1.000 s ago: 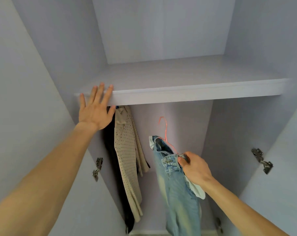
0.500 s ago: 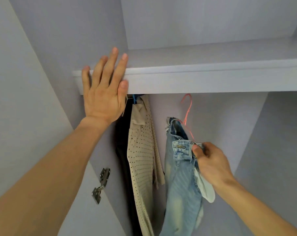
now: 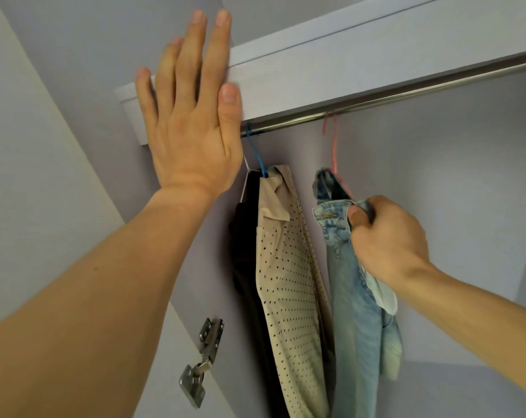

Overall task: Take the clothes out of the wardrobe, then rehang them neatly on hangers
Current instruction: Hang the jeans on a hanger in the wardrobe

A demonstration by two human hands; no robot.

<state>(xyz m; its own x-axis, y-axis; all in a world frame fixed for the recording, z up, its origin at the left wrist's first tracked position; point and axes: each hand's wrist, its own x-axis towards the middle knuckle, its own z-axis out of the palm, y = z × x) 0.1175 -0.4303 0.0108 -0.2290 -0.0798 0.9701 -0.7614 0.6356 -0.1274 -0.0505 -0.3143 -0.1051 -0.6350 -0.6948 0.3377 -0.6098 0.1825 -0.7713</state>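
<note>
Light blue jeans (image 3: 355,312) hang from a pink wire hanger (image 3: 334,146) whose hook sits over the metal wardrobe rail (image 3: 406,96). My right hand (image 3: 388,236) grips the jeans at the waistband. To their left a beige dotted shirt (image 3: 289,282) hangs on a blue hanger (image 3: 255,152), with a dark garment (image 3: 243,251) behind it. My left hand (image 3: 189,116) lies flat, fingers straight, against the front edge of the shelf (image 3: 346,64) above the rail.
A metal door hinge (image 3: 201,360) is fixed to the wardrobe's left side panel. The rail runs bare to the right of the pink hanger. Pale lilac walls close in the left, back and right.
The view has dropped below the shelf, so the rail now shows. My right hand has lifted the jeans and the pink hanger's hook now sits on the rail. My left hand stays on the shelf edge.
</note>
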